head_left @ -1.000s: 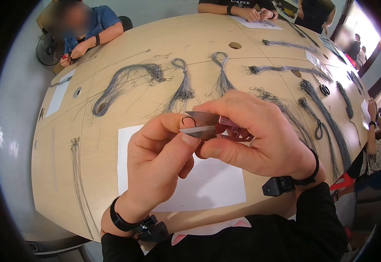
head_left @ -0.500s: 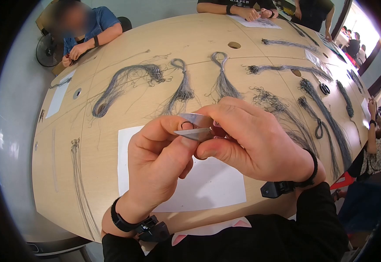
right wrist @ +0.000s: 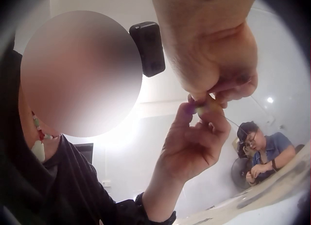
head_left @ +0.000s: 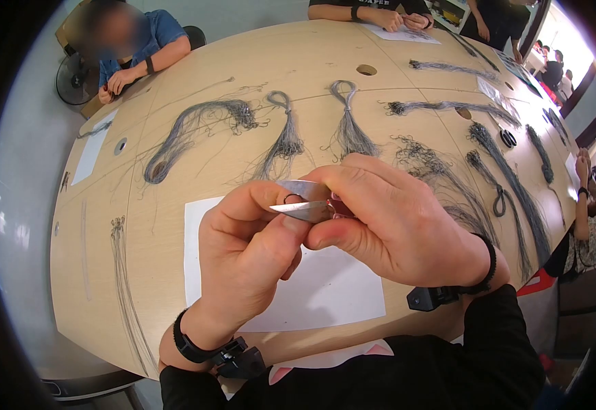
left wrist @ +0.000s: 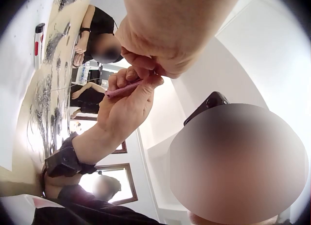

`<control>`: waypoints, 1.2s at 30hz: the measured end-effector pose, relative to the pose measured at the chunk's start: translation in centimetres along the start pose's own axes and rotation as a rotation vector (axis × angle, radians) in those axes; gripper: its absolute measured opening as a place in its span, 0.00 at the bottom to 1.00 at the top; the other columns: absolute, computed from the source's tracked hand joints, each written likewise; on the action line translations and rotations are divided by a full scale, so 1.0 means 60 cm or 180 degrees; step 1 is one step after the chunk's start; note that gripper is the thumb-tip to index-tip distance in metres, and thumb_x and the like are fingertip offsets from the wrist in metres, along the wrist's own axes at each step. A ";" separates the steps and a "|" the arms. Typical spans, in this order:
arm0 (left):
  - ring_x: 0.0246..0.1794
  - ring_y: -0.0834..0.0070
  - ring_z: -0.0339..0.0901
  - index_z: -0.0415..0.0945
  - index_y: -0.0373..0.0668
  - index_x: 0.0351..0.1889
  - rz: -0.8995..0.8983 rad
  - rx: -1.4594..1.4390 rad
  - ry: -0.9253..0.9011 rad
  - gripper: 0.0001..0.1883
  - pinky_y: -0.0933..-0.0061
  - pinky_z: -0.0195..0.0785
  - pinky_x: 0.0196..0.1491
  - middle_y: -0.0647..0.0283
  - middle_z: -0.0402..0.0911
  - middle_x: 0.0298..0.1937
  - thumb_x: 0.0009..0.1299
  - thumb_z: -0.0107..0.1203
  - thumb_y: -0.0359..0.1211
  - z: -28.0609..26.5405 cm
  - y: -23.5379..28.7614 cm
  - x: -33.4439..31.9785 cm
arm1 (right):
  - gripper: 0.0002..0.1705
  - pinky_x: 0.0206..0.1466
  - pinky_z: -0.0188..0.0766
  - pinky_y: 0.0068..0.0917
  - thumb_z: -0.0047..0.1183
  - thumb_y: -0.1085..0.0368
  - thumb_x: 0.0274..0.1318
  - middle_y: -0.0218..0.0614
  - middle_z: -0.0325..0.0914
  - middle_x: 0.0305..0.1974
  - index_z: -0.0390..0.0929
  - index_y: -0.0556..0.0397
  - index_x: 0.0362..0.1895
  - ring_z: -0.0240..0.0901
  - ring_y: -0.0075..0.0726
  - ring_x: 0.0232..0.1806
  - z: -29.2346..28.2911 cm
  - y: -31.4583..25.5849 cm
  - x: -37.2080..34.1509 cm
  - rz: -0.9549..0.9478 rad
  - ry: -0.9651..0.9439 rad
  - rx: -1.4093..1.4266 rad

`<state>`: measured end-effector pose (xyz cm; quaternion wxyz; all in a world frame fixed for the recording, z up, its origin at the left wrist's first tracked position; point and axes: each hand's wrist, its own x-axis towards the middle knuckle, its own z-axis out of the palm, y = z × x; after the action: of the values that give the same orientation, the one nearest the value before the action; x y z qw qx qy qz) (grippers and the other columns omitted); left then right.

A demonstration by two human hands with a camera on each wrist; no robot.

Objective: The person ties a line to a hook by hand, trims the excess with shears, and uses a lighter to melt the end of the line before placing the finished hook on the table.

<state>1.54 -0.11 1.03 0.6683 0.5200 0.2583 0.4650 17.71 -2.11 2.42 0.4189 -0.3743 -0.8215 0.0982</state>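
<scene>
Close in front of me, my left hand (head_left: 246, 249) pinches a small dark fish hook (head_left: 291, 197) between thumb and forefinger. My right hand (head_left: 404, 236) grips small thread snips with pointed metal blades (head_left: 301, 210), which stand apart with the hook's bend between them. Most of their pinkish handle is hidden under the right fingers in the head view. That handle (left wrist: 124, 90) shows along the right hand's grip in the left wrist view. The left thumb tip touches the lower blade. Below both hands lies a white paper sheet (head_left: 332, 294).
Bundles of grey line with hooks lie across the wooden table (head_left: 195, 198), among them a looped bundle (head_left: 287, 133) and a curved one (head_left: 181, 137). Black-handled scissors (head_left: 508, 140) lie at right. A person in a denim shirt (head_left: 164, 37) sits across at left.
My right hand and the snips have shifted slightly left toward the left fingertips, and the right fingers now cover more of the handle. The left hand has hardly moved.
</scene>
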 end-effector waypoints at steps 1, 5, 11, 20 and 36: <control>0.15 0.90 0.63 0.68 0.41 0.31 0.0015 -0.0008 0.0005 0.06 0.93 0.53 0.13 0.64 0.73 0.25 0.60 0.48 0.33 0.000 -0.001 0.000 | 0.21 0.27 0.62 0.26 0.50 0.56 0.46 0.38 0.66 0.25 0.67 0.60 0.39 0.64 0.37 0.24 0.000 -0.001 0.000 0.0041 -0.0014 0.0049; 0.15 0.90 0.63 0.68 0.41 0.30 -0.0019 -0.0058 0.0114 0.05 0.93 0.52 0.13 0.63 0.74 0.25 0.61 0.48 0.32 0.003 0.001 -0.001 | 0.22 0.28 0.62 0.26 0.49 0.55 0.46 0.38 0.67 0.25 0.67 0.61 0.39 0.64 0.38 0.25 -0.001 -0.001 0.000 0.0079 -0.0065 0.0063; 0.14 0.89 0.63 0.70 0.39 0.33 0.0003 -0.0117 0.0092 0.06 0.92 0.52 0.13 0.62 0.74 0.26 0.61 0.48 0.32 0.005 0.000 -0.001 | 0.22 0.29 0.63 0.27 0.48 0.54 0.47 0.38 0.68 0.25 0.67 0.61 0.38 0.65 0.39 0.25 0.003 0.004 0.001 -0.0040 0.0038 0.0049; 0.15 0.88 0.64 0.70 0.39 0.35 -0.0029 -0.0163 0.0053 0.07 0.91 0.52 0.13 0.61 0.74 0.27 0.62 0.47 0.31 0.003 -0.001 -0.001 | 0.22 0.29 0.63 0.27 0.48 0.55 0.47 0.39 0.68 0.26 0.67 0.62 0.38 0.66 0.40 0.26 0.004 0.003 0.000 -0.0048 0.0102 0.0015; 0.15 0.88 0.63 0.68 0.39 0.31 -0.0066 -0.0056 0.0157 0.05 0.92 0.51 0.12 0.63 0.73 0.26 0.62 0.45 0.31 0.014 0.006 -0.003 | 0.15 0.31 0.60 0.33 0.47 0.59 0.49 0.42 0.65 0.23 0.65 0.59 0.33 0.62 0.46 0.28 0.004 0.004 0.000 0.0095 0.0086 0.0367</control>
<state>2.03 -0.64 1.62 0.6711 0.4997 0.2759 0.4730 17.65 -1.89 2.18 0.4493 -0.3630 -0.8030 0.1466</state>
